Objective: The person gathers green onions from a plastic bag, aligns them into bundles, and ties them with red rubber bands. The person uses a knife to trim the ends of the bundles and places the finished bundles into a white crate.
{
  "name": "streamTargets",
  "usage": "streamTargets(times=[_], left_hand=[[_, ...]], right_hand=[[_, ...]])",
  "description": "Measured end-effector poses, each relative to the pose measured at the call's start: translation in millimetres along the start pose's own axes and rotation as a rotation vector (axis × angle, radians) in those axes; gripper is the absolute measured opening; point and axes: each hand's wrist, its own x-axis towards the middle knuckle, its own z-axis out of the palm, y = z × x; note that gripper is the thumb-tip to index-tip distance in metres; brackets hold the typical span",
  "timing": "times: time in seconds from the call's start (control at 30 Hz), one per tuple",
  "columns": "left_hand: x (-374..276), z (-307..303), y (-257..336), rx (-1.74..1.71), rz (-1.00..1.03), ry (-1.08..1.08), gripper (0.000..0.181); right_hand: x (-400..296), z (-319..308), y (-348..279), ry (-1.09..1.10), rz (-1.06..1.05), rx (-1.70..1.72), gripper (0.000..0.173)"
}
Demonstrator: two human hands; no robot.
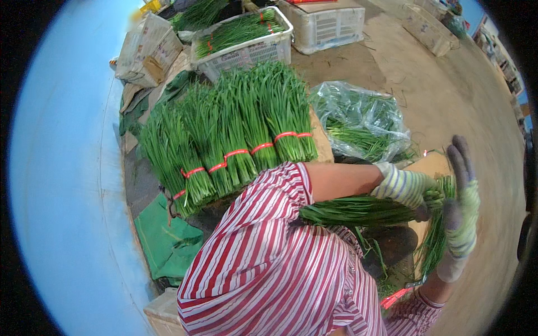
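My left hand (407,189), in a striped glove with grey fingertips, grips a bunch of long green leaves, seemingly garlic chives (361,210), close to its stalk ends. Beyond those ends, my right hand (462,210), gloved alike, is upright with its fingers extended and thumb apart; whether it touches the stalks is unclear. More chives (435,239) lie between my right hand and the cardboard (420,233). Red ties (395,298) are beside my right forearm. Left of my left arm, several chive bunches (239,126) lie side by side, bound with red bands.
A clear plastic bag (357,119) holds loose chives. Behind the bound bunches, a white crate (248,56) contains more, with another person's gloved hand (250,6) near it. Further crates (328,27) (431,33) stand on the floor. Green cloth (168,239) lies by the blue wall (63,168).
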Motion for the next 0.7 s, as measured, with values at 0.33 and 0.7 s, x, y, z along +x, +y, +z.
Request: streamTargets(times=[0.33,0.7], left_hand=[[6,-20,90,0.353,0.357,0.384,0.023],[-5,-133,137,0.141,0.626,0.359,0.026]], right_hand=[[-28,53,99,0.595,0.293,1.243,0.032],[-97,82,175,-0.29,0.831,-0.261,0.049]])
